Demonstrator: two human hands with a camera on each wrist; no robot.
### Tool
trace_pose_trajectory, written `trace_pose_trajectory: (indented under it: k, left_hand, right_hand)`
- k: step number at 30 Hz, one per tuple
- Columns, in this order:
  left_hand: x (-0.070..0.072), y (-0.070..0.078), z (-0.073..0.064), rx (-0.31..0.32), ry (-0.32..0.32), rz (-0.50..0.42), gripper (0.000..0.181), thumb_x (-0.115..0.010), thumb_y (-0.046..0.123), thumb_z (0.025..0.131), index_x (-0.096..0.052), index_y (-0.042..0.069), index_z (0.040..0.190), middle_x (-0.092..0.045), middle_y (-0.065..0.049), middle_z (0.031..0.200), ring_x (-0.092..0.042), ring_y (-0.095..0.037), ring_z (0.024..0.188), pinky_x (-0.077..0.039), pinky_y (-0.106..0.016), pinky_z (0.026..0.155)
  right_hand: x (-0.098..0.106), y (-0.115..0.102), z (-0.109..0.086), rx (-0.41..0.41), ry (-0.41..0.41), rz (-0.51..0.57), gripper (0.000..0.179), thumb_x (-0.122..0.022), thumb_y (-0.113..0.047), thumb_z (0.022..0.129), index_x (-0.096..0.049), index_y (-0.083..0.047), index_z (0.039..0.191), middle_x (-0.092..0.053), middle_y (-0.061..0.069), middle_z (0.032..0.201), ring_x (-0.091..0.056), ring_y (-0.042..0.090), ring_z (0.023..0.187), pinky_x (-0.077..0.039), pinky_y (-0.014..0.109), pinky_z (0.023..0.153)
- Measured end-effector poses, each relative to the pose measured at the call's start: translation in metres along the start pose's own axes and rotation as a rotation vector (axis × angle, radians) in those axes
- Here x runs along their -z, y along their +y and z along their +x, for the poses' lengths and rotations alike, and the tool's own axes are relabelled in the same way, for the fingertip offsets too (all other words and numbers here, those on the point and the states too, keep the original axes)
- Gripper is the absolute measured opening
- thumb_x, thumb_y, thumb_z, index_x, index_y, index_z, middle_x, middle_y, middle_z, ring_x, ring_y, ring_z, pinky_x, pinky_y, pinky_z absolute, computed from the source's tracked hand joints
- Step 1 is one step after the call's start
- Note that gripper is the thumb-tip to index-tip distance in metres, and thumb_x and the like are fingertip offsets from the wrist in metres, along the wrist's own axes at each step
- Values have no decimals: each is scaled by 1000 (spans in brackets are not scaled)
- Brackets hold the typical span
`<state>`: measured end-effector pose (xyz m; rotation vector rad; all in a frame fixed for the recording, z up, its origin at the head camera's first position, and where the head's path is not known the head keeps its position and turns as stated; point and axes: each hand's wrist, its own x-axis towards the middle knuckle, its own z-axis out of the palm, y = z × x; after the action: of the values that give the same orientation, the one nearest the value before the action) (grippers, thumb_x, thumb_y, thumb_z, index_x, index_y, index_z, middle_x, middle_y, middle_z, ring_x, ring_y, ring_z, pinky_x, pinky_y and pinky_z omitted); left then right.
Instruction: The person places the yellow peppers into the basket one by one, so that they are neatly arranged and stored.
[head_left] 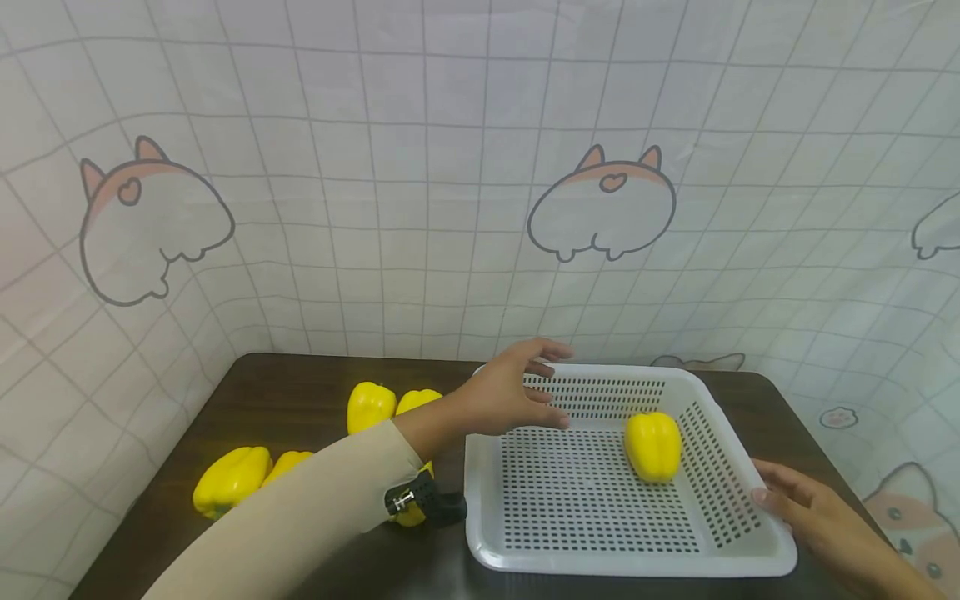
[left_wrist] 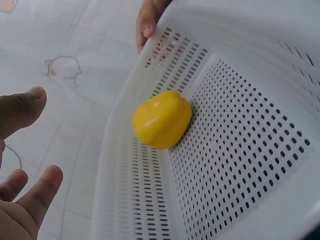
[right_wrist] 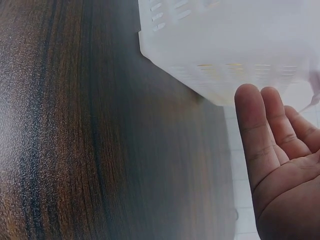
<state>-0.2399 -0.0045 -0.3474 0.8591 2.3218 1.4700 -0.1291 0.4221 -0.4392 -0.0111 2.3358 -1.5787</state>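
My left hand [head_left: 504, 393] hovers over the left part of a white perforated plastic basket [head_left: 622, 563], fingers spread and holding nothing. One yellow bell pepper [head_left: 654, 448] lies inside the basket, towards its right wall; the left wrist view also shows this pepper [left_wrist: 162, 120]. At the basket's right rim is my right hand [head_left: 821, 512], its thumb and fingertips at the edge. Several straight fingers [right_wrist: 257, 130] show beside the basket's outer wall in the right wrist view; whether they press on it is hard to tell.
Left of the basket, several more yellow bell peppers [head_left: 232, 481] lie on the dark wooden table [head_left: 300, 400], some partly hidden behind my left arm. A pale gridded cloth [head_left: 420, 208] with cartoon animal prints hangs behind the table and along its sides.
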Motion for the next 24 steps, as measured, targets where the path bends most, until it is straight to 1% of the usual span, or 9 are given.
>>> trace_pose_trajectory:
  k: [2, 5, 7, 10, 12, 17, 21, 24]
  left_hand:
    - [6, -1, -6, 0, 7, 5, 81, -92, 16, 78, -50, 28, 146, -50, 1, 145, -68, -21, 110, -60, -27, 81]
    - [16, -3, -14, 0, 20, 27, 81, -91, 17, 79, -49, 29, 147, -50, -2, 145, -68, -20, 111, -60, -29, 81]
    - [22, -4, -20, 0, 30, 45, 81, -91, 18, 80, -48, 28, 148, -49, -4, 146, -68, -21, 112, -60, -31, 82]
    - [31, -7, -29, 16, 42, 65, 81, -90, 19, 81, -47, 28, 149, -49, -3, 147, -67, -22, 114, -61, -33, 82]
    - [37, -11, -34, 14, 43, 62, 81, -89, 20, 82, -46, 28, 149, -49, -3, 149, -66, -23, 116, -60, -34, 84]
    - [53, -22, -46, 9, 56, 60, 80, -89, 22, 83, -45, 30, 150, -49, -4, 149, -66, -25, 118, -60, -36, 86]
    - [66, -28, -56, 35, 78, 69, 80, -89, 23, 82, -45, 30, 149, -52, -7, 146, -67, -26, 116, -60, -37, 86]
    - [74, -32, -63, 51, 98, 84, 80, -89, 21, 82, -46, 28, 148, -53, -5, 146, -67, -26, 115, -60, -37, 86]
  right_hand:
    - [0, 0, 0, -4, -1, 1, 70, -45, -24, 111, -7, 18, 153, -54, 33, 134, -70, 32, 103, -61, 49, 80]
    - [-1, 0, 0, -19, 5, -4, 71, -45, -25, 111, -7, 18, 153, -54, 34, 134, -70, 34, 103, -61, 48, 80]
    - [-1, -1, 1, -41, 24, -17, 71, -46, -26, 111, -8, 17, 154, -53, 34, 135, -70, 35, 104, -61, 48, 80]
    - [-3, -2, 1, -82, 61, -38, 73, -49, -29, 110, -11, 14, 155, -50, 36, 137, -70, 36, 104, -61, 48, 79]
    - [-4, -4, 1, -98, 78, -49, 73, -50, -30, 109, -13, 13, 156, -48, 37, 139, -69, 36, 104, -61, 48, 79]
    - [-4, -4, 0, -89, 73, -55, 72, -48, -29, 110, -12, 14, 155, -47, 37, 140, -69, 37, 106, -61, 47, 80]
    - [-3, -3, 0, -73, 60, -61, 72, -48, -29, 110, -12, 15, 155, -48, 37, 139, -69, 36, 106, -61, 47, 80]
    - [-2, -2, 0, -54, 43, -61, 72, -47, -28, 110, -11, 16, 154, -48, 37, 138, -69, 35, 106, -61, 47, 80]
